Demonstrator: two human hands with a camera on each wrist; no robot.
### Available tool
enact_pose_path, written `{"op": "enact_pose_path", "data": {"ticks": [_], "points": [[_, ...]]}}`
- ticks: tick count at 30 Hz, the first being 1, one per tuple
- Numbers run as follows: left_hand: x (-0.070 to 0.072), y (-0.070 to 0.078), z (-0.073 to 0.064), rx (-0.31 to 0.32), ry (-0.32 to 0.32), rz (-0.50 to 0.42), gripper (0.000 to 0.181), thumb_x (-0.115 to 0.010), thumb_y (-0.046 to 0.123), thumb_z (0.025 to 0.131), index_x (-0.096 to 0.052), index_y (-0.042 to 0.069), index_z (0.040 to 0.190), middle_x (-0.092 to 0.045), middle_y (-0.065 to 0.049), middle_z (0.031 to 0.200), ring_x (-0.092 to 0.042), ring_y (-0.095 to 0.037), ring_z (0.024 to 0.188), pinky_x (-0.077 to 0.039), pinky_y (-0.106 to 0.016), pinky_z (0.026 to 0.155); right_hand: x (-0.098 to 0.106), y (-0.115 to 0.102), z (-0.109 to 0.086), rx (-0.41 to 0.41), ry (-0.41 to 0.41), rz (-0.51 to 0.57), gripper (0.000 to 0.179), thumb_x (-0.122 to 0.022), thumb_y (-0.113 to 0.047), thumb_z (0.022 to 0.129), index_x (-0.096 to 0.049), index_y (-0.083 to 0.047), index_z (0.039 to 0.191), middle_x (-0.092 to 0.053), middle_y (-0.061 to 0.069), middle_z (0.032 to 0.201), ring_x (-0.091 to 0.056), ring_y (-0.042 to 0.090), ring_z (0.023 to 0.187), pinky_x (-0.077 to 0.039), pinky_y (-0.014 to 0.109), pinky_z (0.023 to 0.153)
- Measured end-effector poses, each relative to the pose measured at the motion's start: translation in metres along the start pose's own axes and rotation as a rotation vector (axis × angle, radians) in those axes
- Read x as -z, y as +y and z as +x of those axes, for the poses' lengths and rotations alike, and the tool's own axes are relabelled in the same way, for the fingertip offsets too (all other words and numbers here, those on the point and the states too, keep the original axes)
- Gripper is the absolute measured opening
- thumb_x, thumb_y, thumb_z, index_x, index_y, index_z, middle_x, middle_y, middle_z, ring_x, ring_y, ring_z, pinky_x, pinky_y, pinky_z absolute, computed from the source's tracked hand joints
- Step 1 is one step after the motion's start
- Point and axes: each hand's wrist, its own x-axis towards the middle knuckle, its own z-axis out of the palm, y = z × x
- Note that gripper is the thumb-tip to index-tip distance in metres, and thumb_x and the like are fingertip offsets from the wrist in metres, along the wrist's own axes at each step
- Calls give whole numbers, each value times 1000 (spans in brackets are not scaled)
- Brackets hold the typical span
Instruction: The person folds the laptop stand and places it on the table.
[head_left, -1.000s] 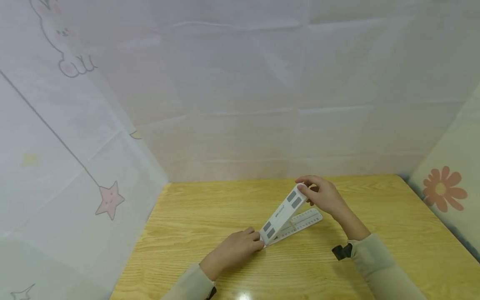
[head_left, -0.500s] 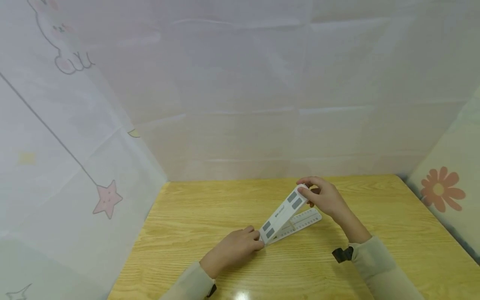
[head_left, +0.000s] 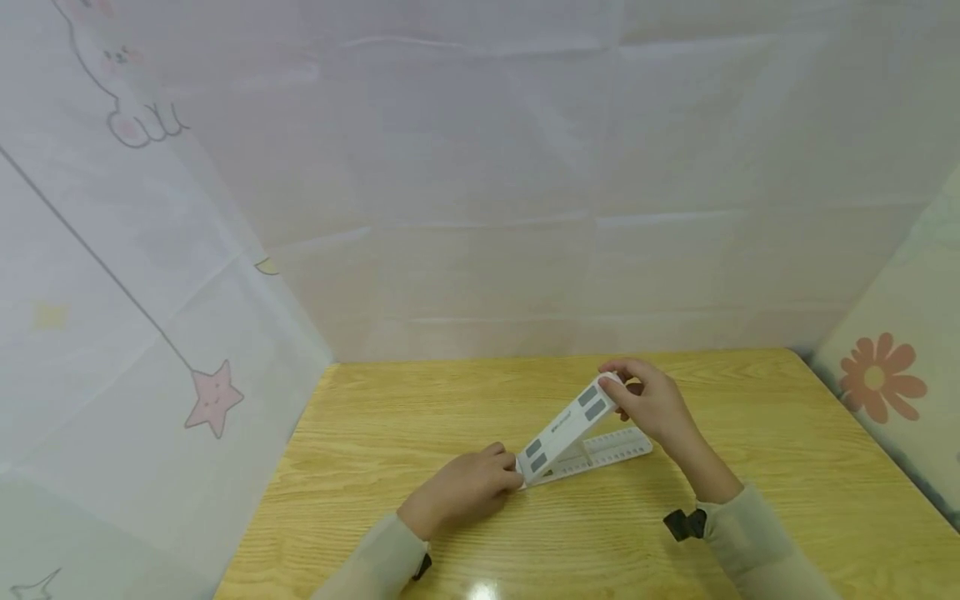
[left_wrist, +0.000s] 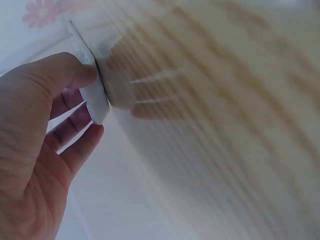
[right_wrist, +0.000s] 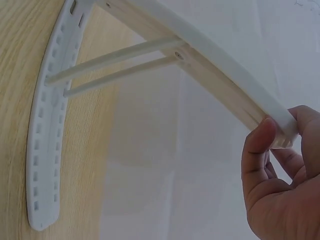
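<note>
A white folding stand [head_left: 564,433] with grey pads rests half unfolded on the table, its upper panel tilted up from the hinged end. The lower rail [right_wrist: 44,145] has rows of notches along both edges. Two thin prop legs [right_wrist: 117,55] run from the panel down to the rail. My left hand [head_left: 468,487] pinches the hinged end; in the left wrist view, the thumb is on one side and the fingers are on the other. At the raised end, my right hand [head_left: 651,404] grips the panel between thumb and fingers. The right wrist view shows the panel's hollow underside.
The stand is on a wood-grain table [head_left: 390,408]. A pale cloth wall [head_left: 465,208] rises behind the table's far edge, with printed cloth at both sides. Dark straps circle both wrists, the right strap [head_left: 684,525] sticking out beside the sleeve.
The raised panel has dipped slightly, and its end has moved a little right with my right hand. The rail's far end has swung slightly right and nearer. Both hands keep their hold.
</note>
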Motion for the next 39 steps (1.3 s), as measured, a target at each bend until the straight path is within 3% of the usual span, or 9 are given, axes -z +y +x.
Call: {"op": "enact_pose_path", "data": {"ticks": [9,18,25,31,39], "points": [[0,-7,2,17,-19,-24,7,-72,19,95,-72,26,97,-64,10,102,-53,-6,94,-47,-12,77,0,0,-9,-2,33,7,34,-67,-34,99,-66,-9,123,-60,14,103,-66,26,69,-59,35,57],[-4,-12,3,27,-12,-12,6,-72,19,95,-70,25,95,-64,9,104,-53,-7,96,-48,-14,79,0,0,-12,7,34,30,34,-68,-32,99,-65,-8,123,-60,16,105,-66,18,67,-58,30,56],[-5,-10,1,34,11,-10,6,-72,19,95,-68,23,94,-63,9,103,-53,-5,94,-47,-13,78,7,4,-18,3,-17,101,44,-58,-36,104,-57,-7,137,-55,16,110,-66,22,75,-59,31,64],[-2,-8,-2,163,12,-87,14,-69,16,93,-68,21,106,-61,7,110,-55,-8,101,-51,-15,79,20,20,-25,25,-12,65,46,-45,-37,109,-49,-8,145,-61,17,96,-66,23,77,-59,29,70],[6,-2,-2,337,-14,-162,32,-70,26,95,-63,16,125,-57,2,125,-54,-15,117,-54,-22,88,28,61,-29,105,-44,-58,43,-47,-30,109,-49,-9,147,-56,15,121,-66,13,83,-59,34,74]]}}
